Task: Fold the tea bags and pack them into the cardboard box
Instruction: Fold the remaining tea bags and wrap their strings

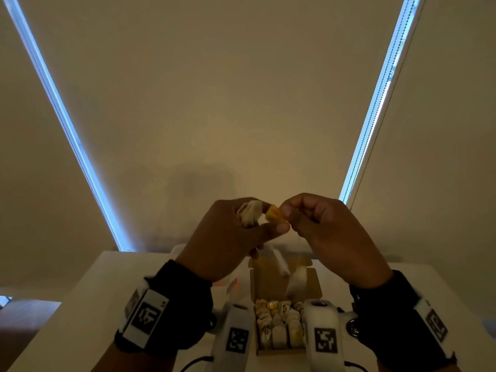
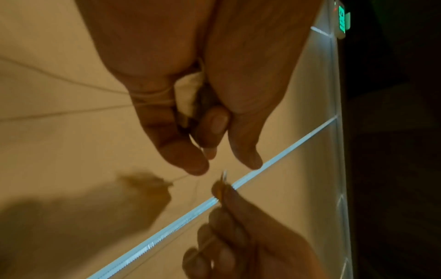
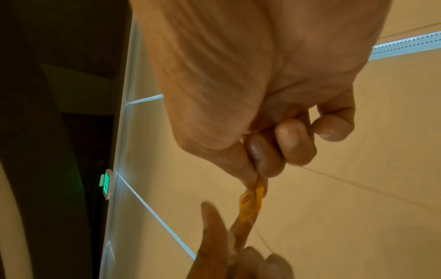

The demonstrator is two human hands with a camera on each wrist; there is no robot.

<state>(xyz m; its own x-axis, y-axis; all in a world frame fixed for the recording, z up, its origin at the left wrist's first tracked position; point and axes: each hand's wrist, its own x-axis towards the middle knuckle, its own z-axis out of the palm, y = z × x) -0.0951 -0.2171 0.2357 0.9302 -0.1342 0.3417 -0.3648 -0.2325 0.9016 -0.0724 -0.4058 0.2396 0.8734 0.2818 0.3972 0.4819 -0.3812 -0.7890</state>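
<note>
Cardboard box (image 1: 284,280) on the tabletop (image 1: 88,285) looks mostly packed already. Above it, left hand (image 1: 228,237) grips one more bag (image 1: 249,213); right hand (image 1: 322,229) pinches its yellow tag (image 1: 274,214), so folding's unfinished.

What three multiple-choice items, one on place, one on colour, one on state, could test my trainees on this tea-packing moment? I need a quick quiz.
1. Where is the cardboard box?
A. On the table between the forearms
B. In the left hand
C. On the floor

2. What colour is the paper tag?
A. Blue
B. Yellow
C. Black

3. What is the box's state?
A. Taped closed
B. Open and bare inside
C. Open, with folded tea bags in rows

Key:
1 A: it sits on the white table below the raised hands.
2 B: the tag pinched by the right hand is yellow; the left hand holds the tea bag.
3 C: the lid stands up and rows fill the near part.
</note>
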